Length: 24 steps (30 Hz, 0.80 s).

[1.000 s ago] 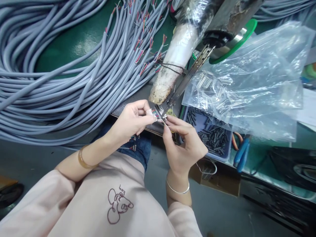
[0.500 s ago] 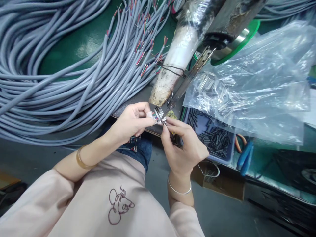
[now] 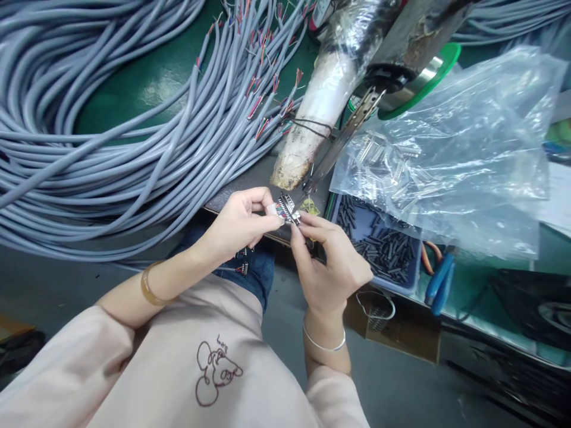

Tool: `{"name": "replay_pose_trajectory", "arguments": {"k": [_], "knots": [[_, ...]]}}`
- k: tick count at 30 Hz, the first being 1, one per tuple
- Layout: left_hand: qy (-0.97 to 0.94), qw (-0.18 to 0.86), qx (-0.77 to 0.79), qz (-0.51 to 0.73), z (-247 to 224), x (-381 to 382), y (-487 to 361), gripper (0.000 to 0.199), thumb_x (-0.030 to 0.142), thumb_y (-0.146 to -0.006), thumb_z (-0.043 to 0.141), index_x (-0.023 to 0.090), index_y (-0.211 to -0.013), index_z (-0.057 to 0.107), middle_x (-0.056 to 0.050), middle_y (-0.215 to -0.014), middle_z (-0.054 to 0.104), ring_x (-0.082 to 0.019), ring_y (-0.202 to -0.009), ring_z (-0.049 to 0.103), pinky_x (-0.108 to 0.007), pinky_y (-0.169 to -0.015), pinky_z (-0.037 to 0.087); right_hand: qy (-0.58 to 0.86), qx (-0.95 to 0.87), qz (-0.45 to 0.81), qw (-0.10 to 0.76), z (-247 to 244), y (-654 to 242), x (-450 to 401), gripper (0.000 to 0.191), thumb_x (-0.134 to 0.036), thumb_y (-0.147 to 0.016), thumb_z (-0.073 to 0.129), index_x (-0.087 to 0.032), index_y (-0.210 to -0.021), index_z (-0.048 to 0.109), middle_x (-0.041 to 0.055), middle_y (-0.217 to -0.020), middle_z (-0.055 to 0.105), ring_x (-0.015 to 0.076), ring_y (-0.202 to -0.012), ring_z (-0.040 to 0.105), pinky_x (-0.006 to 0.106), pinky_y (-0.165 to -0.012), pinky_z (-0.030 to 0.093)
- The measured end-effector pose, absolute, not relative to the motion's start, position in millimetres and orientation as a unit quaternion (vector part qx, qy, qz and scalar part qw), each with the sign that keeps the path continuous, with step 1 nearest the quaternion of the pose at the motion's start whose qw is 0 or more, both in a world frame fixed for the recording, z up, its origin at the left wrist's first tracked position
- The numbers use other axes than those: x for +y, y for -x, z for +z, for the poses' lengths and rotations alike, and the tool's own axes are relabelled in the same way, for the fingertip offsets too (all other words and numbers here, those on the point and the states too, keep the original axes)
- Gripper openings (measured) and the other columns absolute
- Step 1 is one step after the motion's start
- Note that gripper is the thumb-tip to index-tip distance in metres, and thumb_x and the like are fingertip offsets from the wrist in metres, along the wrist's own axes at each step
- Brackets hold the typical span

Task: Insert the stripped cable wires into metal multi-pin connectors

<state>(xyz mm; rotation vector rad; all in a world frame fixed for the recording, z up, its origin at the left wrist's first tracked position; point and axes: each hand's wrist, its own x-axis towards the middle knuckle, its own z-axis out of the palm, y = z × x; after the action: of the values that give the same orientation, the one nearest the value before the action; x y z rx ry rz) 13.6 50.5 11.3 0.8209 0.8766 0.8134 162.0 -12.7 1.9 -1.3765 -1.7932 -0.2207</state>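
Between my two hands is a small metal multi-pin connector [image 3: 289, 206], with thin coloured wires [image 3: 280, 211] running into its left side. My left hand [image 3: 243, 223] pinches the wires close to the connector between thumb and fingertips. With thumb and forefinger, my right hand [image 3: 330, 255] grips the connector's lower right end. Right above it comes down the tip of a soldering iron [image 3: 339, 148], slanting from the upper right; whether it touches the pins I cannot tell. A white, wrapped tube [image 3: 312, 116] ends just above the connector.
Grey cables [image 3: 134, 172] with stripped coloured ends fill the left of the bench. On the right lie a clear plastic bag [image 3: 468, 160] of metal parts, a bin [image 3: 414, 279] of black sleeves, blue-handled pliers [image 3: 441, 282] and a green-rimmed solder spool [image 3: 452, 59].
The connector has turned slightly between my fingers, and more of its row of pins shows. Both hands stay in nearly the same place. The view has shifted a little.
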Motion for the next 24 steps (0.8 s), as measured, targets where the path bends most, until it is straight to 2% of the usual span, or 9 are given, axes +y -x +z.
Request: {"name": "replay_pose_trajectory", "arguments": {"k": [4, 10, 14, 24], "knots": [[-0.375, 0.745, 0.405, 0.376, 10.7, 49.9, -13.0, 0.022, 0.010, -0.065, 0.071, 0.017, -0.061, 0.051, 0.008, -0.052, 0.051, 0.001, -0.031, 0.038, -0.014, -0.032, 0.021, 0.570, -0.698, -0.068, 0.429, 2.2, -161.8, -12.0, 0.011, -0.015, -0.091, 0.073, -0.023, -0.088, 0.065, -0.0014, -0.089, 0.081, 0.0143, -0.083, 0.080, 0.023, -0.074, 0.062], [-0.375, 0.747, 0.396, 0.379, 16.5, 53.0, -12.5, 0.024, 0.011, -0.066, 0.073, 0.018, -0.062, 0.050, 0.010, -0.046, 0.047, -0.001, -0.030, 0.039, -0.014, -0.033, 0.023, 0.567, -0.693, -0.063, 0.440, 7.5, -161.0, -7.8, 0.012, -0.015, -0.089, 0.075, -0.023, -0.088, 0.066, -0.0026, -0.089, 0.080, 0.0125, -0.083, 0.079, 0.021, -0.075, 0.061], [-0.376, 0.749, 0.396, 0.375, 22.4, 54.8, -12.1, 0.021, 0.011, -0.067, 0.070, 0.018, -0.063, 0.050, 0.011, -0.045, 0.047, 0.000, -0.029, 0.038, -0.013, -0.033, 0.023, 0.562, -0.697, -0.072, 0.440, 12.4, -159.6, -6.4, 0.014, -0.013, -0.088, 0.076, -0.023, -0.090, 0.067, -0.0018, -0.091, 0.081, 0.0143, -0.084, 0.080, 0.022, -0.075, 0.062], [-0.389, 0.749, 0.412, 0.344, 14.2, 50.7, -12.1, 0.018, 0.011, -0.064, 0.065, 0.018, -0.062, 0.048, 0.010, -0.050, 0.049, 0.001, -0.031, 0.036, -0.013, -0.032, 0.023, 0.567, -0.713, -0.056, 0.408, 9.4, -162.1, -15.1, 0.016, -0.010, -0.089, 0.072, -0.023, -0.087, 0.063, -0.0023, -0.091, 0.081, 0.0119, -0.082, 0.080, 0.018, -0.074, 0.061]]}}
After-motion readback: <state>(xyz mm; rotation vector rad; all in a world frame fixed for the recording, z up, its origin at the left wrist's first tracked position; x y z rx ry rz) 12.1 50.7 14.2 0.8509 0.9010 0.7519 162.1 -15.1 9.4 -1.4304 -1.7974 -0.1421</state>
